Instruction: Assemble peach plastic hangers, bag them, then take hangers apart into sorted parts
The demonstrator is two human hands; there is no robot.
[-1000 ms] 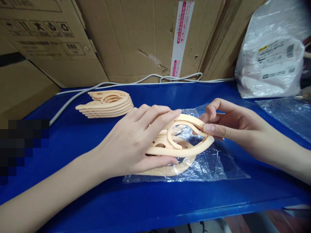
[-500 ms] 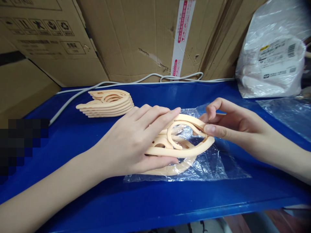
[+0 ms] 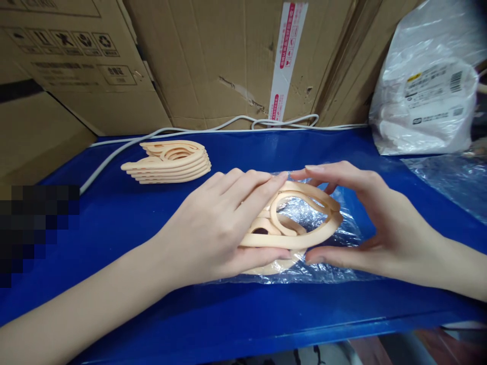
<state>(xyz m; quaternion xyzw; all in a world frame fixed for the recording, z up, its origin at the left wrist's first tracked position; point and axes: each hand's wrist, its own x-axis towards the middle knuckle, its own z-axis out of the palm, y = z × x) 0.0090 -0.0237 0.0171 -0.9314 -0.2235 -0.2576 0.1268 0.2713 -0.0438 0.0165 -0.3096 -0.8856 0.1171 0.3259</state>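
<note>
A beige folded clothes hanger point(image 3: 319, 237), a curved plastic frame with a hook-shaped loop inside, is held just above a clear plastic bag point(image 3: 342, 271). My left hand point(image 3: 232, 223) is closed over its left part, fingers across the far edge and thumb along the near edge. My right hand point(image 3: 365, 213) arches around the right end, thumb on the near side and fingers on the far side, spread wide; whether the fingertips touch cannot be told. More beige hanger point(image 3: 270, 267) shows beneath, partly hidden by my left hand.
Several matching hangers lie in a neat stack point(image 3: 171, 165) at the back left of the blue table point(image 3: 228, 314). A white cable point(image 3: 160, 131) runs along the back. Cardboard boxes point(image 3: 213, 56) wall the rear, and a labelled white plastic package point(image 3: 422, 111) stands at the back right.
My right hand has let go of its pinch on the hanger's right end and spread around it. The hanger and my left hand have shifted slightly right.
</note>
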